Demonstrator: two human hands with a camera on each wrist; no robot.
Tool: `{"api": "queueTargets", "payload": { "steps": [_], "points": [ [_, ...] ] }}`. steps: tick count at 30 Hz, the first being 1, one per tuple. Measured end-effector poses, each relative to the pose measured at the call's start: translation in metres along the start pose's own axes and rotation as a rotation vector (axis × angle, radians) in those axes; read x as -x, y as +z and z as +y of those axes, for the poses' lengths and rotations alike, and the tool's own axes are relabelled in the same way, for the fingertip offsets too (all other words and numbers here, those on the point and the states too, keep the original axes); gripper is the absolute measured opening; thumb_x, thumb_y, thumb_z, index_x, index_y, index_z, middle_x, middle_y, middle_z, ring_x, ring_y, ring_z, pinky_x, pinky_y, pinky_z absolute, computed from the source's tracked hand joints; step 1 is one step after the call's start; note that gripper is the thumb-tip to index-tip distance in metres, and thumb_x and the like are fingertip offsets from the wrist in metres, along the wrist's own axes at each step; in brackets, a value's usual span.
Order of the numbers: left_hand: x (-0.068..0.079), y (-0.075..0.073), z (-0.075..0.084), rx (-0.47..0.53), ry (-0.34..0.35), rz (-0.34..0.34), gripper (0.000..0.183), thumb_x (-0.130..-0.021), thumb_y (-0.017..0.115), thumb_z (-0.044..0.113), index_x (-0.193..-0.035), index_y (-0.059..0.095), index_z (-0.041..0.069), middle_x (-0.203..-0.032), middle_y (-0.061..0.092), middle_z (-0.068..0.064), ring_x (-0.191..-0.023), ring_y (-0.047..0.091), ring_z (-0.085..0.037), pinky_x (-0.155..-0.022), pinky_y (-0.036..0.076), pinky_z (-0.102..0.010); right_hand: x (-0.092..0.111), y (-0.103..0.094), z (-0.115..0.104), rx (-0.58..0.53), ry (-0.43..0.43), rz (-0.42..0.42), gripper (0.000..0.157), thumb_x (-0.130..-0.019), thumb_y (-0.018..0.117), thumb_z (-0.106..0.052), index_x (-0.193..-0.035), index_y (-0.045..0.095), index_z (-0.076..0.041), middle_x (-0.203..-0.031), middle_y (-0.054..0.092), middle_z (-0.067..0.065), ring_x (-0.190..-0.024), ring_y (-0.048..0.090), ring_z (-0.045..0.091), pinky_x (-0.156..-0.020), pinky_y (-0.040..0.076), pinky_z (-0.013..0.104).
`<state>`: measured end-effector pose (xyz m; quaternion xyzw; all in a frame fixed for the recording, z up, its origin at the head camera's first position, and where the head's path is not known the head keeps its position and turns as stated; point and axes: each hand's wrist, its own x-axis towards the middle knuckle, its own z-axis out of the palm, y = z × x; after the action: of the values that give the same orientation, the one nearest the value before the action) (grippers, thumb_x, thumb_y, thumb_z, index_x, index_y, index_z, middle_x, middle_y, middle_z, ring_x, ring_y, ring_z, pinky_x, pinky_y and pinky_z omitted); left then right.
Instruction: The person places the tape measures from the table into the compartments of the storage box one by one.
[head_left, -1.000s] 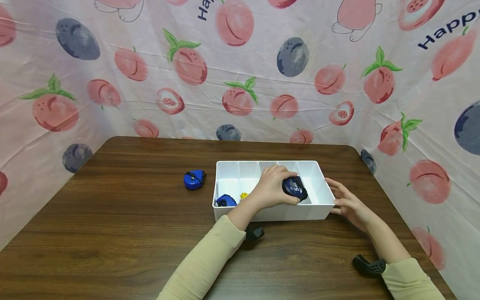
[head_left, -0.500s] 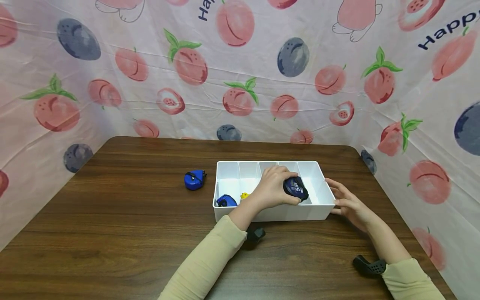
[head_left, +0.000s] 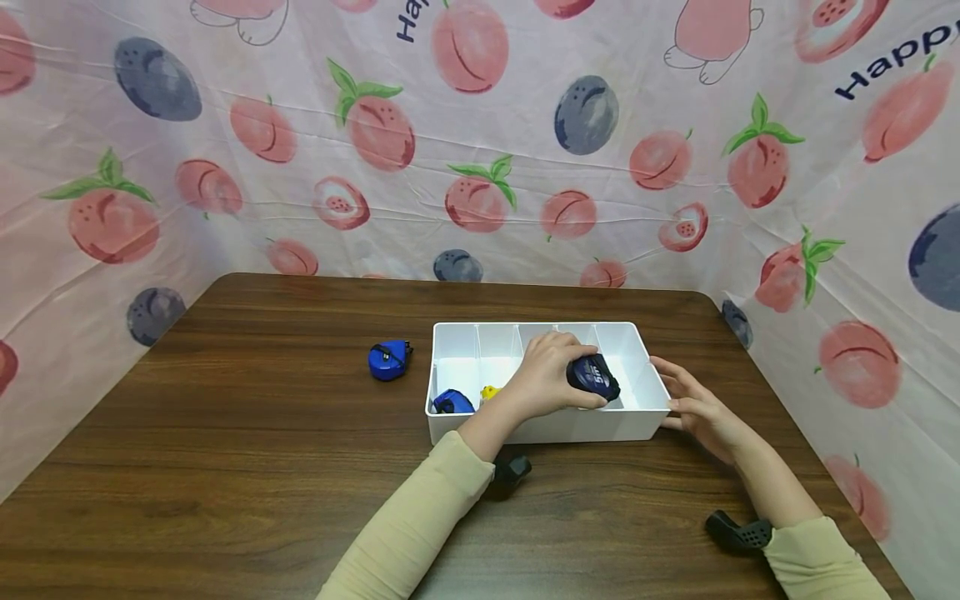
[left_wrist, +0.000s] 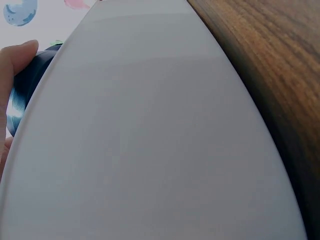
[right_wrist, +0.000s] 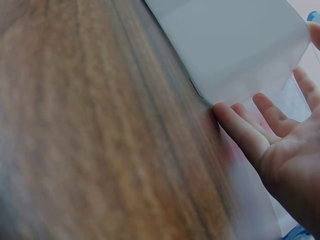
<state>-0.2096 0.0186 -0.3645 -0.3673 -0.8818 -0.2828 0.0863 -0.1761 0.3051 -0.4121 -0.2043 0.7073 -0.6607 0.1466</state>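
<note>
My left hand [head_left: 542,375] grips a dark blue tape measure [head_left: 591,377] marked 5m, fingers over its far side and thumb at the near side. It is over a right-hand compartment of the white divided box [head_left: 581,427]. In the left wrist view the box's front wall [left_wrist: 150,125] hides most of that hand, leaving part of the tape measure [left_wrist: 32,75] above the rim. My right hand [head_left: 701,417] rests against the box's right end; the right wrist view shows its spread fingertips [right_wrist: 220,110] at the lower edge of the wall.
Inside the box's left compartment lies a blue tape measure [head_left: 453,402]; a small yellow object [head_left: 489,392] sits beside it, partly hidden by my left wrist. Another blue tape measure [head_left: 387,360] stands on the wooden table [head_left: 225,433] left of the box. A fruit-print cloth [head_left: 517,108] hangs behind.
The dark blue tape measure has turned slightly in my left hand and shifted a little to the right. My right hand and the box stay put.
</note>
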Motion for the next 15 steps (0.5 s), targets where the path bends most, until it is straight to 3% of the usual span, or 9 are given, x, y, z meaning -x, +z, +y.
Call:
{"api": "queueTargets", "payload": {
  "steps": [15],
  "points": [
    [0.0020, -0.0006, -0.0001, 0.011, 0.005, -0.045, 0.073, -0.074, 0.077, 0.053, -0.133, 0.059, 0.013, -0.112, 0.057, 0.002, -0.112, 0.046, -0.015, -0.105, 0.024, -0.039, 0.0009, 0.0030, -0.0007, -0.012, 0.004, 0.013, 0.063, -0.094, 0.042, -0.010, -0.152, 0.019, -0.017, -0.150, 0.003, 0.033, -0.121, 0.046, 0.016, -0.090, 0.048, 0.033]
  ]
}}
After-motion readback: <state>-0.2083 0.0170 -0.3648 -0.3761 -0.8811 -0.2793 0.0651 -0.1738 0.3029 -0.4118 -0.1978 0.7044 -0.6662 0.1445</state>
